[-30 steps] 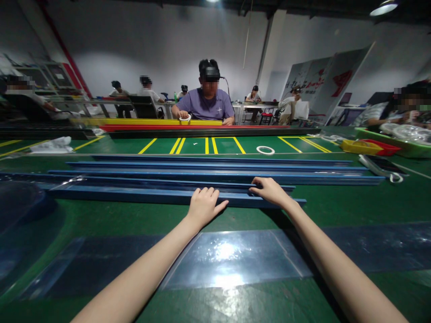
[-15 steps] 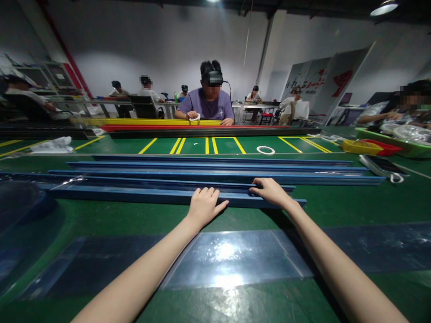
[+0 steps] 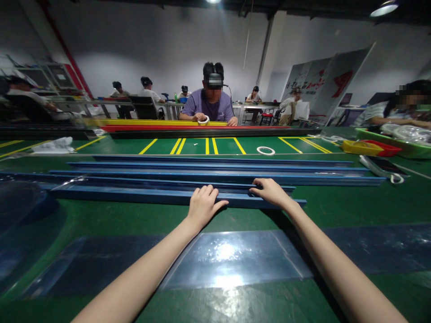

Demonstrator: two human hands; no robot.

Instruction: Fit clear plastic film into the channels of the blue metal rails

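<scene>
Several long blue channel strips lie side by side across the green table. My left hand (image 3: 203,205) rests on the nearest blue strip (image 3: 134,196), its fingers over the far edge and its thumb stretched to the right along the near edge. To the right, my right hand (image 3: 269,190) has its thumb and fingers curved round the edge of the same strip group, at the second blue strip (image 3: 232,185). Its fingertips are partly hidden at the strip. Beyond both hands lie further blue strips (image 3: 336,179).
A clear plastic sheet (image 3: 249,258) lies in front, between my forearms. Behind are a white ring (image 3: 266,150), red strips (image 3: 161,128) and a seated person (image 3: 215,105). At right are a phone (image 3: 384,165), a yellow tray (image 3: 358,147) and a green tray (image 3: 411,147).
The fingers of my left hand have shifted very slightly; my right hand stays in place. The person opposite has moved a hand with a white roll slightly to the right.
</scene>
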